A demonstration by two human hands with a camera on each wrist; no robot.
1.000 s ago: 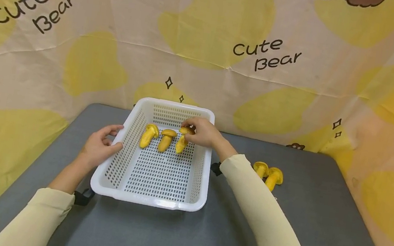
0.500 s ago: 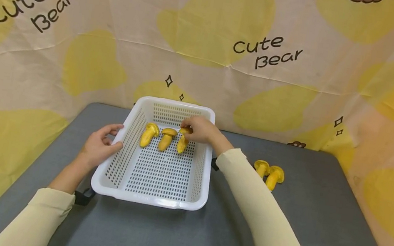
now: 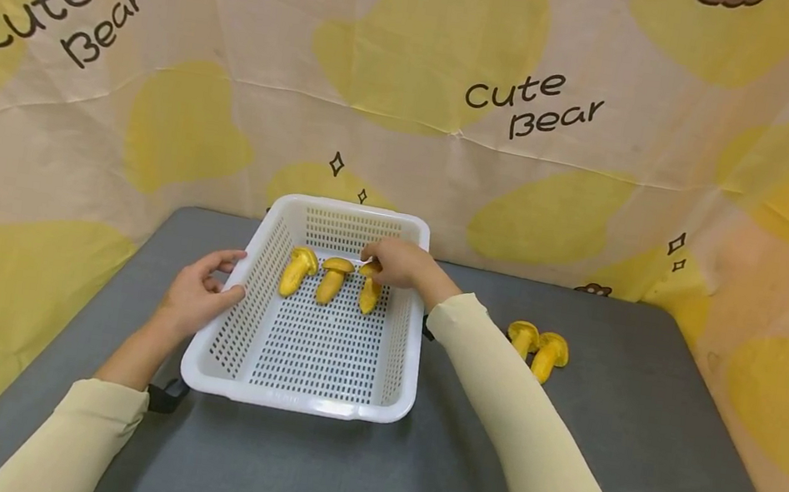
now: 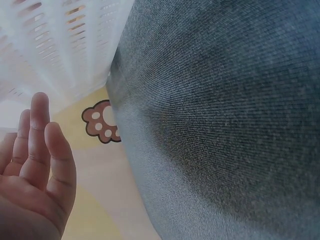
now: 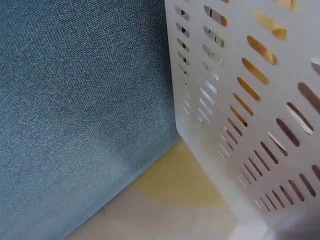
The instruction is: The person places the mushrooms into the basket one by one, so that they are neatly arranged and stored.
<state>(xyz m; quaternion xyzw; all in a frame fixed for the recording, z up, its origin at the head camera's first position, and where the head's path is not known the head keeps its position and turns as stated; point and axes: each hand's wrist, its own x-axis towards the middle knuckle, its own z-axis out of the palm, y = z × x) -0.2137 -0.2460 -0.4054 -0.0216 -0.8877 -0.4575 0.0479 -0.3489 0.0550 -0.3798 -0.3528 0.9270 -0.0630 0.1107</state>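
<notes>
A white perforated plastic basket (image 3: 297, 400) stands on the table, with two yellow mushrooms lying side by side in it: a left mushroom (image 3: 297, 273) and a middle mushroom (image 3: 332, 281). To their right, my right hand (image 3: 403, 264) pinches a third mushroom (image 3: 369, 297) near its cap, which the fingers partly cover. My left hand (image 3: 198, 294) is at the basket's left rim, its fingertips and thumb touching it with fingers loosely extended. In the left wrist view its fingers (image 4: 39, 120) are beside the slotted wall. The right wrist view shows the basket wall (image 5: 220, 80) but not the hand clearly.
Two more yellow mushrooms, a nearer one (image 3: 549, 356) and one beside it (image 3: 523, 336), lie on the grey tabletop (image 3: 613, 411) right of the basket, partly behind the right sleeve. A patterned cloth backdrop (image 3: 419, 73) rises behind the table.
The mushroom at my right hand has shifted slightly right, its stem now pointing straighter toward me. The left hand, the basket and the other mushrooms hold their places.
</notes>
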